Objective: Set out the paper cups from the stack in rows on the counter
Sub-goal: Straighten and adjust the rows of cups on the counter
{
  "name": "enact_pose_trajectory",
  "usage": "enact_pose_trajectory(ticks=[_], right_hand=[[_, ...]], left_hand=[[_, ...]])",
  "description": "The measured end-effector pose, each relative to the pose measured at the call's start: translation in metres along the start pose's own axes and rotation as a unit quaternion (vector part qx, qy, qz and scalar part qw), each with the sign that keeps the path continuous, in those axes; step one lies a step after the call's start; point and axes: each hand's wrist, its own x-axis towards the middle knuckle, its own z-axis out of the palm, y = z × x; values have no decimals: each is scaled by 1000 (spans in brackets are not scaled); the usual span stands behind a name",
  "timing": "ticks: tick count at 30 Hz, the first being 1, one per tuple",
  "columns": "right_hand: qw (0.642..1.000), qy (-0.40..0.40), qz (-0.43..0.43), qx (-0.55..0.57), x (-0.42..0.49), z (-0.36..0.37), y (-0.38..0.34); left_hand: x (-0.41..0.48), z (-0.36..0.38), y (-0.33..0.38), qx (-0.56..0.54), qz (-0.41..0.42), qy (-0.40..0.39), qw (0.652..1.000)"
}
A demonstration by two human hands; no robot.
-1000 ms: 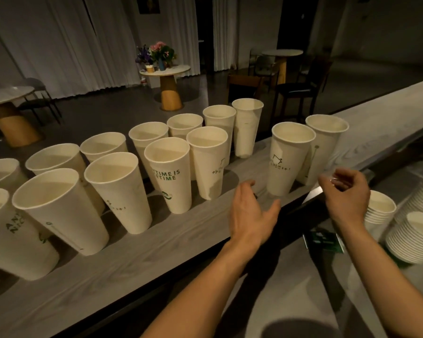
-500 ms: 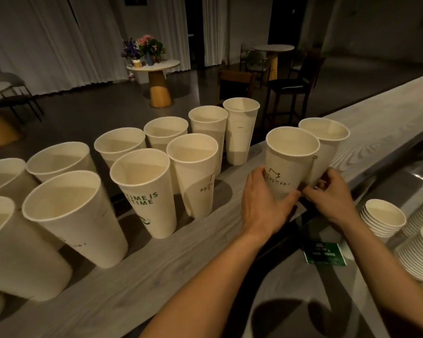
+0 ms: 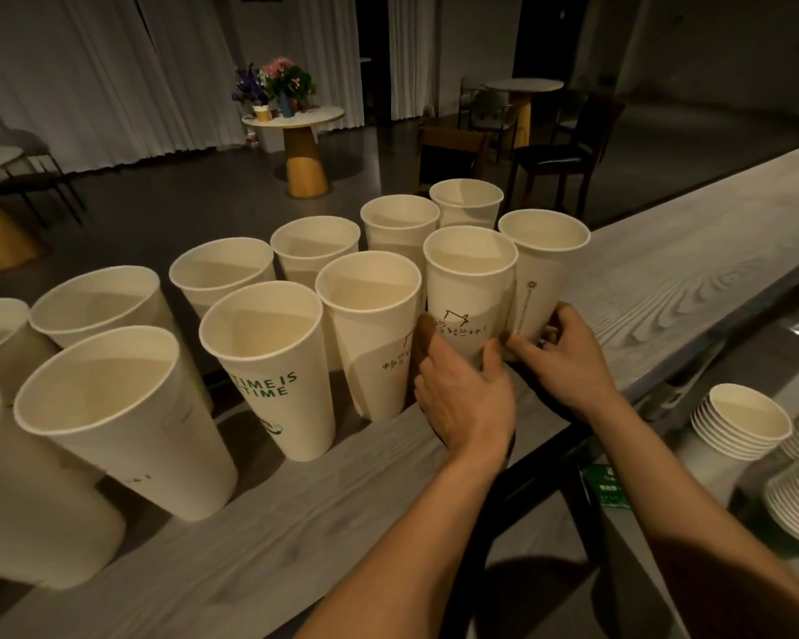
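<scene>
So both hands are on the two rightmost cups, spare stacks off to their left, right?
No: the head view shows the spare stacks to their right, below the counter. The left hand and right hand do hold the two rightmost cups.

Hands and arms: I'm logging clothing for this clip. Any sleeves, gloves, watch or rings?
No gloves on the left hand or right hand. The left forearm and right forearm are bare to the frame's edge, no sleeve showing. No watch or band at either wrist. Rings: too dim to tell.
</scene>
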Motion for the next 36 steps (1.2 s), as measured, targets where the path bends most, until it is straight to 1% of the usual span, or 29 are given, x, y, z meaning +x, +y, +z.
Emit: enact_pose_trajectory(ticks=[5,11,15,21,24,27,31,34,36], right_hand=[[1000,-8,-3,-9,9,2,-1],[1000,-20,-7,-23,13,2,6],[998,-33,-18,-49,8,-2,5],[999,-25,-5,-39,-15,-7,1],[998,-23,14,-52,-34,-10,-1],[997,-25,27,-61,-54,-10,-3],[998,-28,39,-39,-86,-7,-8],[998,-56,29,-32,-114,-5,-16],[997,-48,42,-39,-140,1,-25]], left_hand=[[2,6,2,-21,-28,14,999],[10,5,1,-34,-12,41,999],[7,4,-1,-35,-28,7,999],[-8,-3,3,-17,-72,-80,994],[-17,-11,1,-10,-84,-92,992],[-31,-25,1,-7,-73,-100,992],[-50,-49,-5,1,-44,-118,992],[-63,-71,-12,-1,-36,-165,986],[-73,-93,-19,-16,-36,-200,979]])
